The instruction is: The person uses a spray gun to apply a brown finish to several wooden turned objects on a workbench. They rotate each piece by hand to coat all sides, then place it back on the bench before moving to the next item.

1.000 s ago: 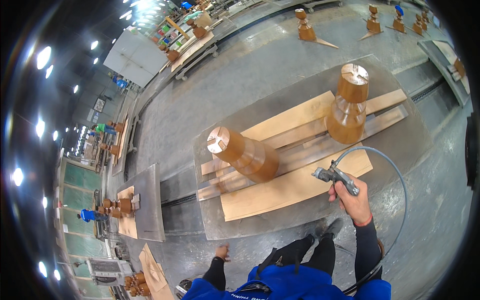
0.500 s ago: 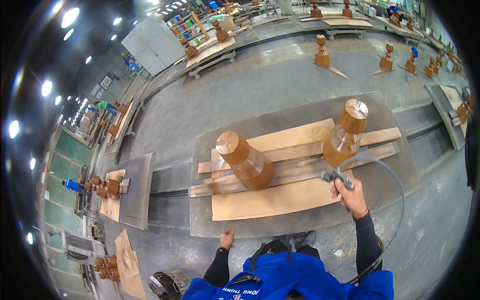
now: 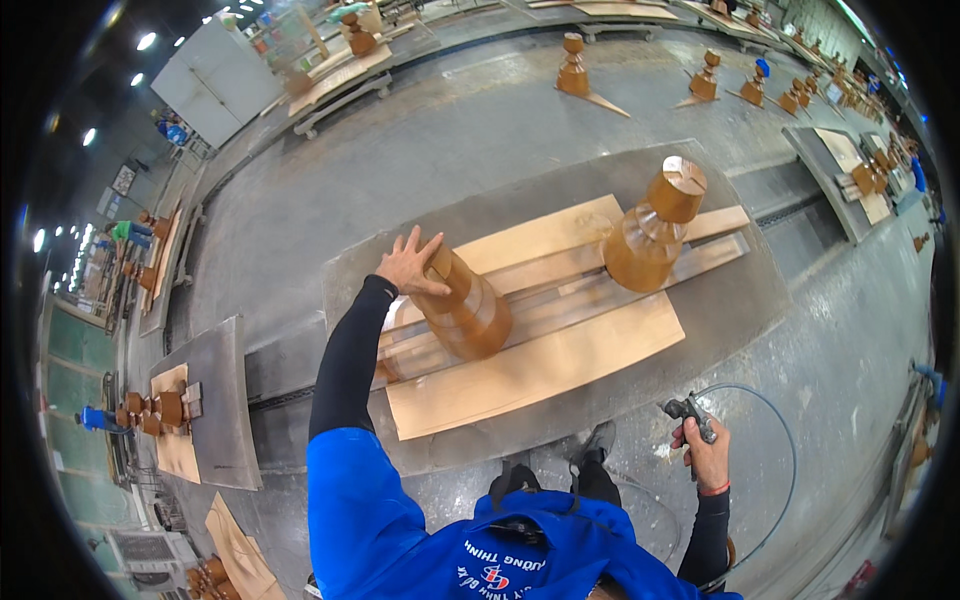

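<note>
Two brown, glossy turned wooden pedestals stand upright on wooden boards on a grey platform. My left hand (image 3: 410,268) reaches out with its fingers spread, at the top of the left pedestal (image 3: 470,315); thumb and palm seem to touch its upper edge. The right pedestal (image 3: 645,245) stands apart, with neither hand on it. Low on the right, my right hand (image 3: 708,452) is closed round the grip of a spray gun (image 3: 690,415). A thin grey hose (image 3: 790,460) loops from the gun back toward my right arm. The gun's nozzle points leftward, off the platform's near edge.
Under the pedestals lie light flat panels (image 3: 545,370) and long wooden strips. The grey platform (image 3: 740,290) sits over a floor track (image 3: 285,398). Another platform (image 3: 225,400) with brown pieces stands left, one (image 3: 825,190) at right. More pedestals and people are farther off.
My left hand has risen from beside the platform's near edge to the left pedestal's top. My right hand has drawn the spray gun back and down, away from the right pedestal. The view has shifted.
</note>
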`<action>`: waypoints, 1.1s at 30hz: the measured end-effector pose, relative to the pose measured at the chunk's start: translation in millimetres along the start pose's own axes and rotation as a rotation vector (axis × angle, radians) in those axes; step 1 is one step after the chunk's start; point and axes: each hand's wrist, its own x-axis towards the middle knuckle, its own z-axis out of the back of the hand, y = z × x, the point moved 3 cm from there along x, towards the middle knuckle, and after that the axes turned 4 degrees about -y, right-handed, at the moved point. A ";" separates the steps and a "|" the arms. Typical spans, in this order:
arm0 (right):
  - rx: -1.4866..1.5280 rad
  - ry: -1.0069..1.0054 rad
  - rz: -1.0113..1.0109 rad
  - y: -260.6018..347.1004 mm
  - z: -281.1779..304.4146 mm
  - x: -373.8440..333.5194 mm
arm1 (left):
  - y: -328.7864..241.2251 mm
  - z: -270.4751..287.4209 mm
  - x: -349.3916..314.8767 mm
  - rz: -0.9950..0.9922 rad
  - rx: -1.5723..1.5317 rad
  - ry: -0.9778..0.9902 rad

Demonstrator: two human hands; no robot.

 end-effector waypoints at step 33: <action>0.420 0.277 0.313 73.2 -117.6 -75.7 | 151.9 -121.3 -162.0 1.000 -1.105 -0.872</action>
